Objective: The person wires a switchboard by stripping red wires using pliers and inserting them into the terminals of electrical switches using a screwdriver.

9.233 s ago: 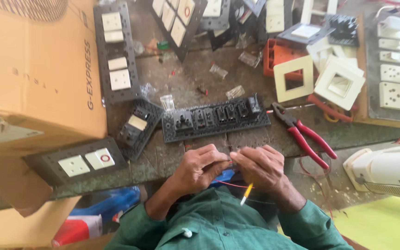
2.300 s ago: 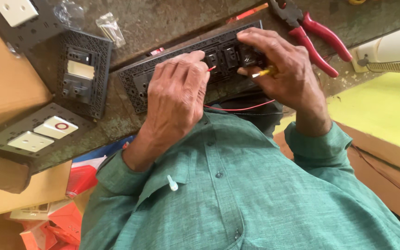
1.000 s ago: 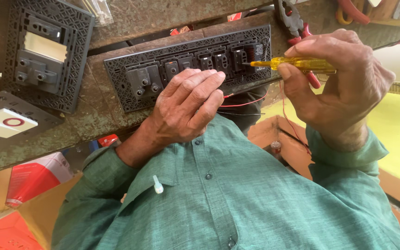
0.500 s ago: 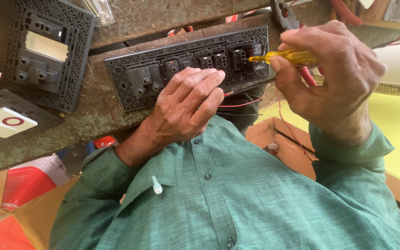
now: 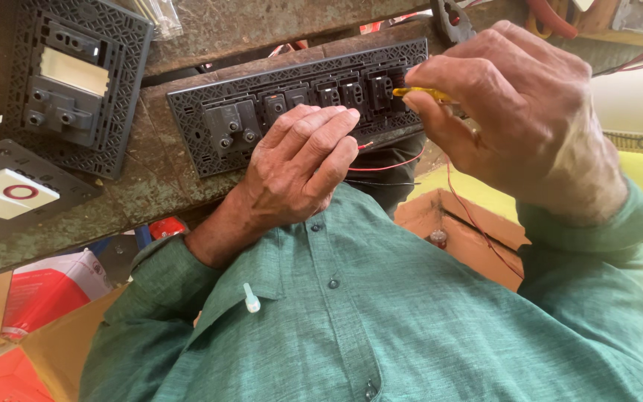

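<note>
Fingers of the left hand [image 5: 299, 167] lie flat and loose on the near edge of the long black switch plate [image 5: 210, 123] at the bench [image 5: 187, 33] edge, gripping nothing. Right hand [image 5: 511, 112] pinches a yellow screwdriver [image 5: 422, 93] tight, its tip at the plate's right end, red wire [image 5: 388, 165] trailing below

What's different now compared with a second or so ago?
The right hand has swung the yellow screwdriver in from beside the long black switch panel, so its tip end now points at the right end of the panel. The left hand still presses on the panel's front edge, and the red wire still runs beneath it.
</note>
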